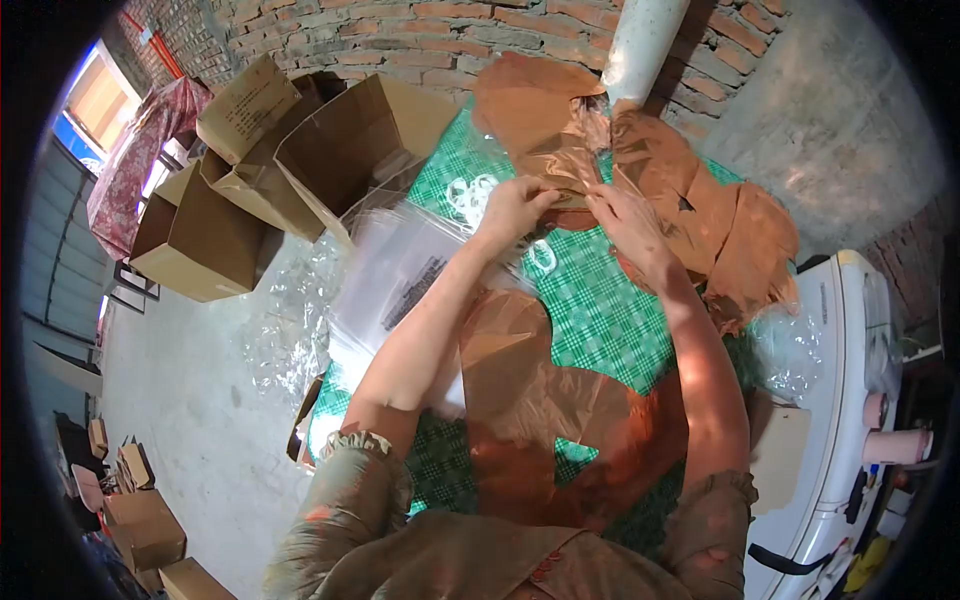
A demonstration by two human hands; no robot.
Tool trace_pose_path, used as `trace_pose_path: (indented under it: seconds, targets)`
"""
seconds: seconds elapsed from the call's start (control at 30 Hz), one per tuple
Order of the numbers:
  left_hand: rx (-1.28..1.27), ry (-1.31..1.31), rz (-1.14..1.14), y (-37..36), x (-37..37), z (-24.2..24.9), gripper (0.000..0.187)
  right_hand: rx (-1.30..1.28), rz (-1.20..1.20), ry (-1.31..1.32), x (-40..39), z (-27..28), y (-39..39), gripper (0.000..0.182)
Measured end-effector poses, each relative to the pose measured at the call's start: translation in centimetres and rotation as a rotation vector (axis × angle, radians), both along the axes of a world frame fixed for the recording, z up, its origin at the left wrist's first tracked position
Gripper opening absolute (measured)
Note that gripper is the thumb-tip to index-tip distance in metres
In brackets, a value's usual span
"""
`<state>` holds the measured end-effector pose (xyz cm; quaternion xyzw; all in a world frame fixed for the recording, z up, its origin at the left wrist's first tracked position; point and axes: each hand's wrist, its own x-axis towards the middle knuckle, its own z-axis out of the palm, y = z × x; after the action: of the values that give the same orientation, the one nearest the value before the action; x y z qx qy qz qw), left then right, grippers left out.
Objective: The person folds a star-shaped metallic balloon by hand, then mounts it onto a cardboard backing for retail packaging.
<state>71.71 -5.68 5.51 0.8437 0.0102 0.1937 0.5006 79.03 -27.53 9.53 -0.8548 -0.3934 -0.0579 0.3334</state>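
Observation:
Both hands meet over the far side of a table with a green checked cloth (605, 300). Fingers bent in a pinch, my left hand (512, 212) grips the near edge of a thin, sheer brown fabric piece (560, 160), which looks like hosiery. My right hand (628, 222) pinches the same edge a little to the right. More brown sheer pieces (735, 230) lie heaped beyond my right hand. Close to my body another brown sheer piece (510, 370) is spread out. White loops (470, 198) lie just left of my left hand, and another white loop (541, 258) sits below the hands.
Under my left forearm is a stack of clear plastic bags (385, 265) with dark print. Open cardboard boxes (345, 150) stand to the left. A white pipe (643, 50) rises at the back by the brick wall (430, 35). On the right is a white appliance (835, 400).

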Motion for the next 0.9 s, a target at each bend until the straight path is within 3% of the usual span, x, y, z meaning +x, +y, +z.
trace_pose_path:
  seconds: [0.07, 0.17, 0.27, 0.57, 0.67, 0.9]
  targets:
    - [-0.088, 0.106, -0.006, -0.1, -0.6, 0.8, 0.024, 0.079, -0.035, 0.19, -2.4, 2.7, 0.3, 0.025]
    - [-0.119, 0.106, -0.01, 0.2, -0.7, 0.5, 0.025, 0.152, -0.026, 0.114, -0.8, 0.0, 0.0, 0.025]
    - [-0.154, 0.098, -0.022, 0.1, -0.5, 0.5, 0.026, 0.17, 0.007, -0.16, 1.1, -2.1, -0.4, 0.023]
    - [-0.107, 0.077, 0.003, 0.2, -0.8, 0.8, 0.025, 0.158, -0.011, -0.192, 0.1, -0.6, 1.0, 0.015]
    - [-0.1, 0.074, 0.008, 0.1, -0.7, 0.6, 0.027, 0.107, 0.018, -0.264, 1.8, -2.6, 0.5, 0.013]
    - [-0.102, 0.057, 0.024, -0.1, -0.8, 0.8, 0.028, 0.229, -0.012, -0.262, 1.5, -2.4, 1.7, 0.011]
